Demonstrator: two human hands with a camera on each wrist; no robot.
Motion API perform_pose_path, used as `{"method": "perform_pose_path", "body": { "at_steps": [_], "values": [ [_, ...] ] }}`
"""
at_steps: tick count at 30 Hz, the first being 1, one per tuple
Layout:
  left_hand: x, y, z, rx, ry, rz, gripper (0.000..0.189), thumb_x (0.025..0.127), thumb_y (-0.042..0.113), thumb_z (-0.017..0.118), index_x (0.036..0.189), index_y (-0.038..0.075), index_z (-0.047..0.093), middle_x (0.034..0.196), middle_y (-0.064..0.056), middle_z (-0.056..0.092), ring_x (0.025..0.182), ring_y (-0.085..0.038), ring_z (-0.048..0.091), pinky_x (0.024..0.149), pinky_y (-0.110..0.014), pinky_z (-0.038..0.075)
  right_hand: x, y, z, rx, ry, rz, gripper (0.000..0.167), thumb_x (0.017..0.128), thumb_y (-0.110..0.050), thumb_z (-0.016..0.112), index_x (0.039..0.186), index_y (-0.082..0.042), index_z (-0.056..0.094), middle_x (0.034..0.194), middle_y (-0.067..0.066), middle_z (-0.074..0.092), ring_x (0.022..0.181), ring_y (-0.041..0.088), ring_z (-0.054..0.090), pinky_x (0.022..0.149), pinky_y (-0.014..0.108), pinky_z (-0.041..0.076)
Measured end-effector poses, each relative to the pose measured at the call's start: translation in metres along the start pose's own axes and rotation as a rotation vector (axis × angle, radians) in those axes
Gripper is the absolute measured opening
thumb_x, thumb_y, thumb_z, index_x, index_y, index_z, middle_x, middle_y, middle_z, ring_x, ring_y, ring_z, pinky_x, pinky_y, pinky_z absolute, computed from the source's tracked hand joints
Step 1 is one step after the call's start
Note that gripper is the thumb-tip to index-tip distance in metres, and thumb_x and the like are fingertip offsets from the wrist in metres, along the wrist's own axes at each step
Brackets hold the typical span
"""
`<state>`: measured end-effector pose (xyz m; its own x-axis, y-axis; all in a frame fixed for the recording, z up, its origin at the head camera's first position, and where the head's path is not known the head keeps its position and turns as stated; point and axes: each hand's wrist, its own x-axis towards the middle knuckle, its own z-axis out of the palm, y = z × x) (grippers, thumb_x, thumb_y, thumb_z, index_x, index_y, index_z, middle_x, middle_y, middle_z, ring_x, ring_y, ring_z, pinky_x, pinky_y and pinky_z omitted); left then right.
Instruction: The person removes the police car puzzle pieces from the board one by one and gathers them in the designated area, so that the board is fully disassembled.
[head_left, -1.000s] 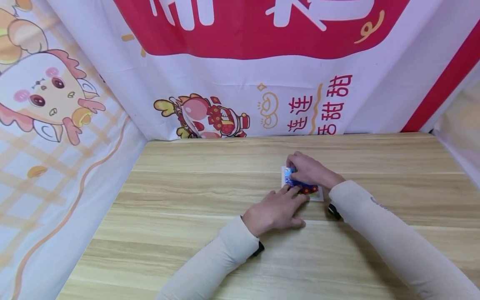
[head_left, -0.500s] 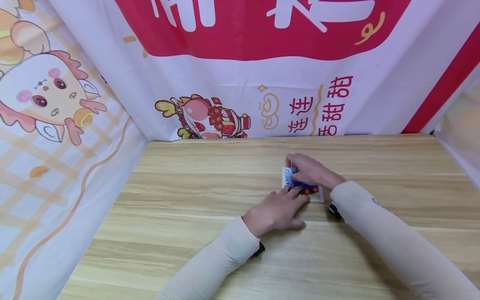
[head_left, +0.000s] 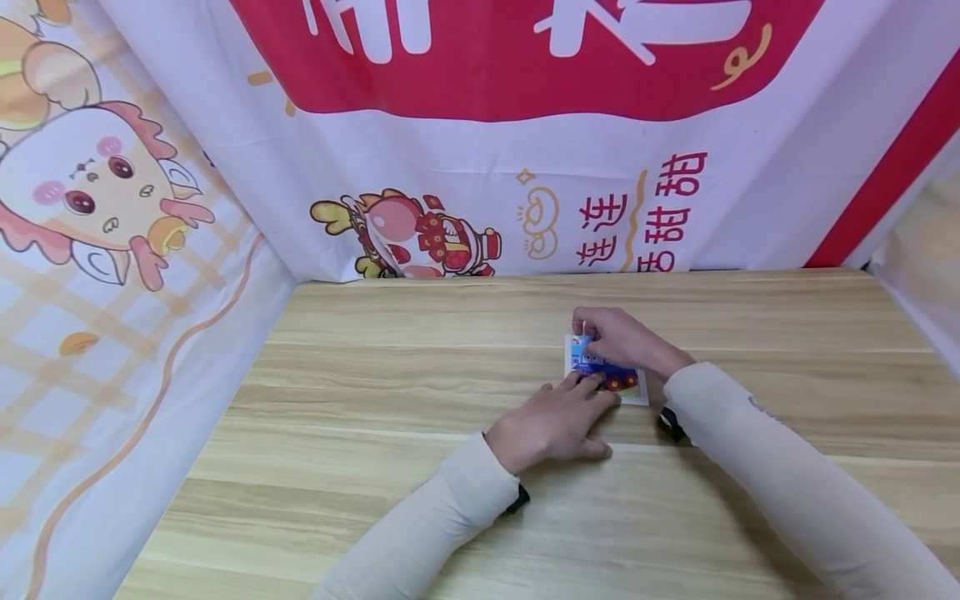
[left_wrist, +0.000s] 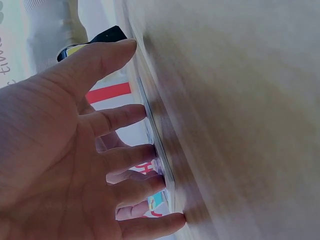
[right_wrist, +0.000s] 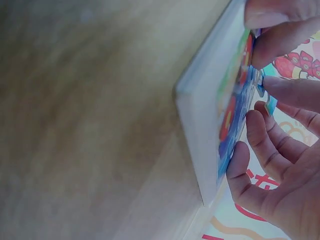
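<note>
A small picture puzzle (head_left: 617, 382) in a white-bordered board (head_left: 642, 398) lies flat on the wooden table, showing a blue vehicle with red wheels. At the board's near left edge, my left hand (head_left: 551, 425) rests with spread, fairly straight fingers. Its fingertips touch the border in the left wrist view, while the thumb stays off it. Over the far side is my right hand (head_left: 618, 337), whose thumb and index finger pinch a small light-blue puzzle piece (right_wrist: 271, 104), tilted up from the picture. The right palm hides part of the puzzle in the head view.
The wooden table (head_left: 360, 375) stretches around the board on all sides. Behind it hangs a printed red-and-white cloth (head_left: 487, 150), and another patterned cloth (head_left: 150, 333) borders the left. A dark strap (head_left: 671, 423) shows at the right wrist.
Over the last second the right hand has shifted only slightly, and a bit more of the blue vehicle shows beneath it. The left hand stays in place.
</note>
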<state>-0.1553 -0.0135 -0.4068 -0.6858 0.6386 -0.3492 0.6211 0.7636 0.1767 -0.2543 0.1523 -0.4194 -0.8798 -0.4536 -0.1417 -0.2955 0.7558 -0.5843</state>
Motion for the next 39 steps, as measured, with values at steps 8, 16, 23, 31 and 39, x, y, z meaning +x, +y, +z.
{"method": "perform_pose_path", "body": {
  "at_steps": [8,16,23,31,39],
  "values": [
    [-0.001,0.000,0.000,0.002,0.005,0.002,0.069,0.100,0.055,0.065,0.160,0.030,0.042,0.173,-0.001,0.028,0.161,-0.029,0.026,0.121,-0.053,0.040,0.000,0.004,-0.001,0.025,0.018,-0.003,0.013,0.101,-0.002,0.061,0.109,-0.011,0.066,0.103,0.012,0.072,0.094,0.027,0.066,0.086,0.045,0.055],
    [-0.001,0.000,-0.001,0.002,0.005,0.005,0.069,0.100,0.055,0.064,0.160,0.030,0.041,0.174,-0.001,0.027,0.161,-0.029,0.026,0.121,-0.054,0.040,0.001,0.005,-0.001,0.030,0.026,-0.006,0.016,0.103,-0.003,0.058,0.111,-0.011,0.069,0.100,0.012,0.073,0.091,0.025,0.067,0.084,0.043,0.055],
    [-0.002,0.001,-0.001,0.001,-0.001,0.002,0.070,0.100,0.055,0.065,0.161,0.031,0.041,0.174,0.000,0.026,0.161,-0.029,0.025,0.122,-0.054,0.039,-0.003,0.008,-0.005,0.104,0.064,-0.014,0.018,0.104,-0.003,0.057,0.111,-0.011,0.071,0.103,0.013,0.073,0.093,0.025,0.067,0.084,0.041,0.054],
    [-0.002,0.002,-0.001,-0.013,-0.004,-0.006,0.070,0.100,0.054,0.065,0.161,0.031,0.041,0.175,0.000,0.025,0.162,-0.030,0.024,0.123,-0.054,0.037,-0.011,0.024,-0.024,0.186,0.100,0.054,0.020,0.105,-0.006,0.054,0.114,-0.009,0.071,0.103,0.014,0.072,0.088,0.024,0.070,0.081,0.038,0.057],
    [-0.003,0.001,-0.001,-0.029,-0.012,-0.012,0.069,0.100,0.054,0.065,0.161,0.033,0.040,0.175,0.002,0.024,0.162,-0.029,0.022,0.124,-0.054,0.035,-0.021,0.055,-0.044,0.230,0.148,0.198,0.023,0.106,-0.008,0.053,0.120,-0.003,0.070,0.107,0.019,0.068,0.088,0.025,0.068,0.078,0.035,0.059]
  ]
}}
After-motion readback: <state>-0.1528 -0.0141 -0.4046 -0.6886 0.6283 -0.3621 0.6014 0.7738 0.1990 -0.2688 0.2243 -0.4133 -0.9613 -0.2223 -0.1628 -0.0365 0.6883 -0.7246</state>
